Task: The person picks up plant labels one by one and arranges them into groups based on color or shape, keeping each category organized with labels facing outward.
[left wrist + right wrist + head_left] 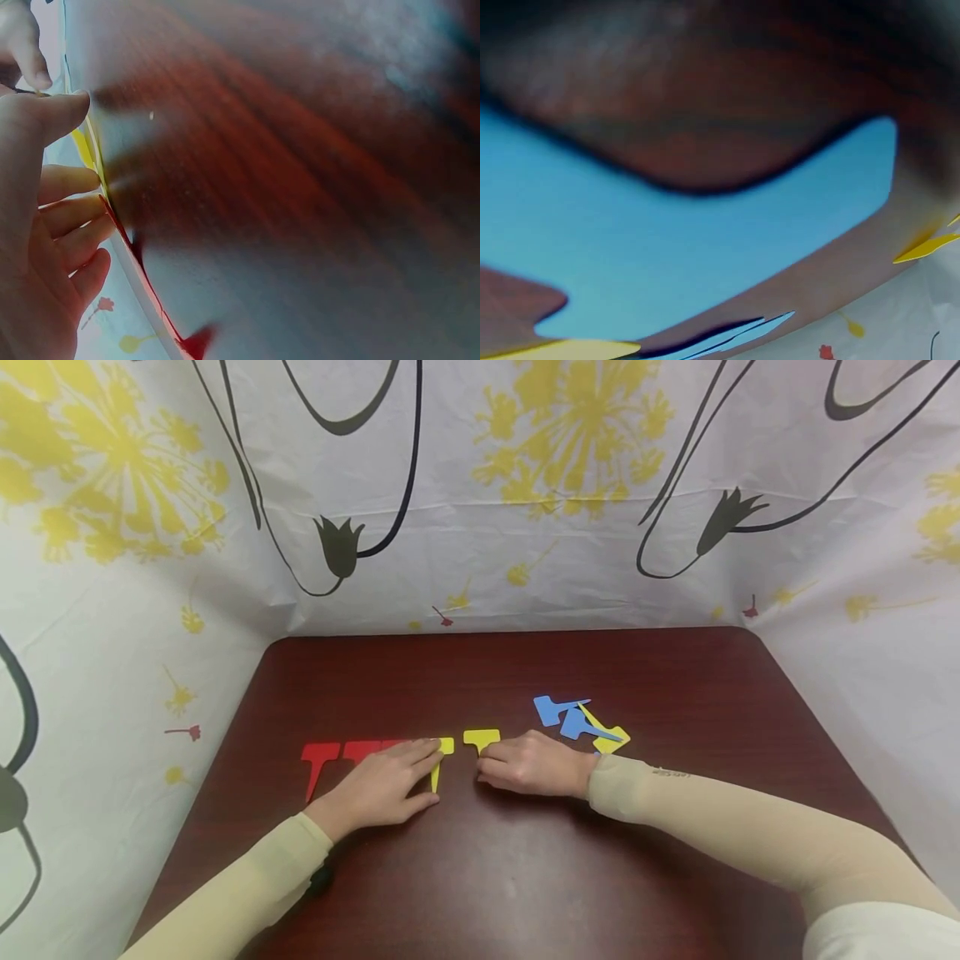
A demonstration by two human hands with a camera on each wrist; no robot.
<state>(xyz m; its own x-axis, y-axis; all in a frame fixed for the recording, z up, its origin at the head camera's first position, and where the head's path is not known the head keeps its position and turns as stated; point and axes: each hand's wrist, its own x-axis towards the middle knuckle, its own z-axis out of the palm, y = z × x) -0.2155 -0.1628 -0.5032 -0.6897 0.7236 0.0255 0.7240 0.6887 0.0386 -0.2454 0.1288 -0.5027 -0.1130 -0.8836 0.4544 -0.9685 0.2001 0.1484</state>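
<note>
My left hand (386,785) lies palm down with its fingers straight over the end of a row of T-shaped plastic plant labels. Under its fingertips is a yellow plant label (447,746), its pointed stem showing between fingers and thumb. Left of that are a red plant label (320,753) in full view and further red ones (360,748) partly covered by the hand. My right hand (531,764) pinches the stem of a second yellow plant label (481,737), a short gap to the right of the first. In the left wrist view, the left fingers (71,214) rest along the labels.
Beyond the right forearm lies a loose pile: a blue plant label (547,710), another blue one (576,724) and a yellow one (613,740), overlapping. A blue label (705,240) looms close in the right wrist view. Patterned cloth (480,568) hangs around the dark table (450,677).
</note>
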